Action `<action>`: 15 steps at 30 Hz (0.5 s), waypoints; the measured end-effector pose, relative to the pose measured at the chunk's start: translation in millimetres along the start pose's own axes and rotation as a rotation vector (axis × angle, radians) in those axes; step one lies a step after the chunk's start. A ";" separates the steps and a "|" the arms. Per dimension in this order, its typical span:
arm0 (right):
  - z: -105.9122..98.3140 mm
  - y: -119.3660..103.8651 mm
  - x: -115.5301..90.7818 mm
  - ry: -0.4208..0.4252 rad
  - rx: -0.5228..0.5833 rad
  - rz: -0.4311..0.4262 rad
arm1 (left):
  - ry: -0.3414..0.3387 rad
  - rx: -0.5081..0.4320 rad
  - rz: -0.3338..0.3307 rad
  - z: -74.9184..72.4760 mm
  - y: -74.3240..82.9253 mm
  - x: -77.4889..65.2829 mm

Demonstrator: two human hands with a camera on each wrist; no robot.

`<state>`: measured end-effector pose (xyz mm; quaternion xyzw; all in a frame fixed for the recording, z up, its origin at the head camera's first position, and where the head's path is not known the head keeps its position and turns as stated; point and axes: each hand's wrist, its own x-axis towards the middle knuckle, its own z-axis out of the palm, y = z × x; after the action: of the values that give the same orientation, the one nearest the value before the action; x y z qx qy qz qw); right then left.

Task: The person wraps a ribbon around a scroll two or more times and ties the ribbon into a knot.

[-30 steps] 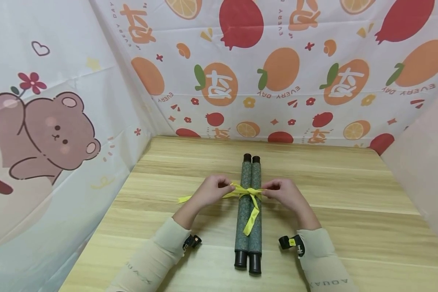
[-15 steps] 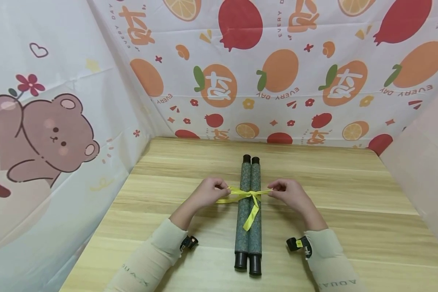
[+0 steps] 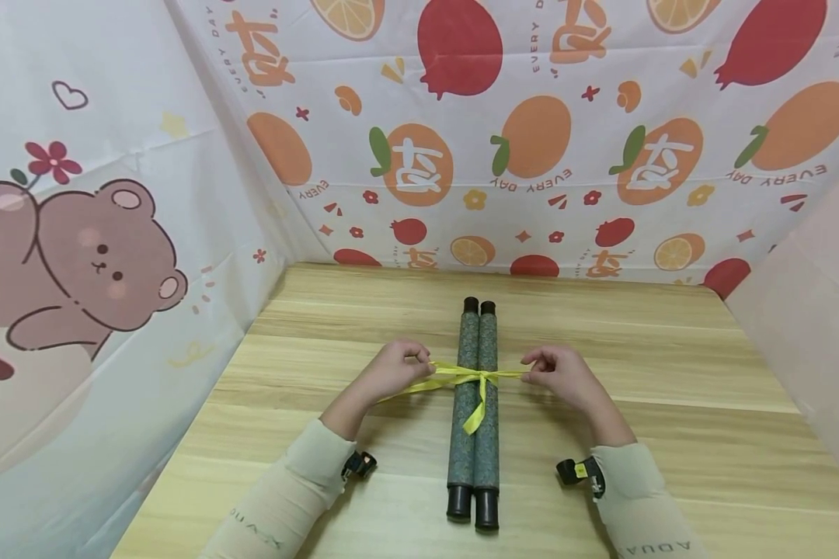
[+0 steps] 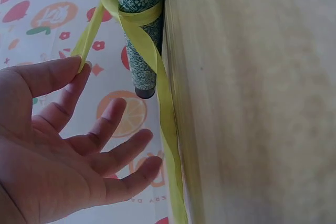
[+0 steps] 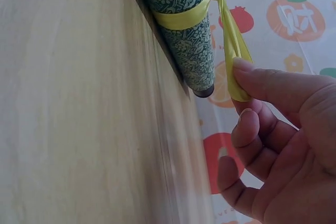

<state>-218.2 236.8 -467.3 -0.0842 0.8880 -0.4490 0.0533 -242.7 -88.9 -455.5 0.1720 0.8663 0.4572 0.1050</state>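
A scroll [image 3: 488, 458] wound into two green patterned rolls with black end knobs lies lengthwise on the table. Around its middle runs a yellow ribbon [image 3: 483, 377], knotted on top in a bow. With thumb and index finger my left hand [image 3: 395, 369] pinches one bow loop; in the left wrist view its other fingers are spread, and a long ribbon tail [image 4: 167, 114] hangs past them. My right hand [image 3: 561, 376] pinches the opposite loop [image 5: 233, 51] between thumb and fingers. Another short tail [image 3: 474, 420] drapes over the rolls toward me.
The wood-grain table [image 3: 671, 435] ends at a fruit-printed cloth [image 3: 538, 202] behind. A bear-printed cloth [image 3: 105, 256] hangs at the left, a plain pale one [image 3: 811, 310] at the right. Small black cameras [image 3: 580, 470] sit on both wrists.
My hands have moved apart, the right one mostly outward, drawing the loops out to both sides. The knot looks smaller and the front tail is shorter.
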 end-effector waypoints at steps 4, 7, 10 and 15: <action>-1.6 1.3 -2.1 0.000 0.008 0.017 | -0.008 -0.029 -0.013 -1.7 -0.2 -0.5; -2.7 1.3 -3.2 0.001 0.002 0.020 | -0.012 -0.047 -0.020 -2.6 -0.7 -0.1; -3.5 1.6 -4.2 0.006 0.001 0.016 | -0.011 -0.044 -0.023 -2.8 -1.4 0.6; -4.7 3.9 -6.6 0.008 0.008 0.009 | 0.001 -0.035 -0.026 -2.2 -0.8 1.4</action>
<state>-213.0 244.1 -467.5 -0.0782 0.8867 -0.4527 0.0519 -244.9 -90.4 -455.0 0.1583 0.8604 0.4709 0.1135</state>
